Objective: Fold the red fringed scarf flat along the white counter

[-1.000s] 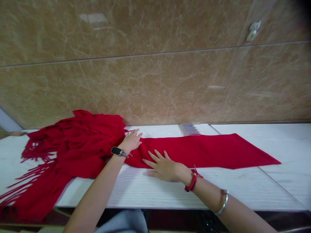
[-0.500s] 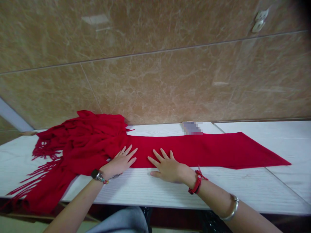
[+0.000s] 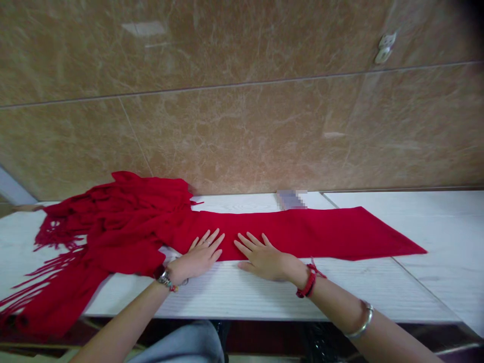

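A long red scarf (image 3: 321,234) lies across the white table, its right part flat and folded to a slanted point. Its left part is bunched in a heap, with fringe spread at the far left and one end hanging over the front edge. My left hand (image 3: 200,254) rests palm down on the scarf's near edge beside the bunched part, fingers spread. Just to its right, my right hand (image 3: 264,257) also presses flat on the cloth with the fingers apart. Neither hand grips the fabric.
The white table (image 3: 340,292) runs along a brown marble-look wall (image 3: 242,136). Behind the scarf sits a small blurred-out object (image 3: 291,199). A wall socket (image 3: 384,48) is at upper right. My knee (image 3: 185,345) shows below the front edge.
My left hand has slid right along the scarf, closer to my right hand. The view has shifted slightly, and the scarf's flat part appears a little further left.
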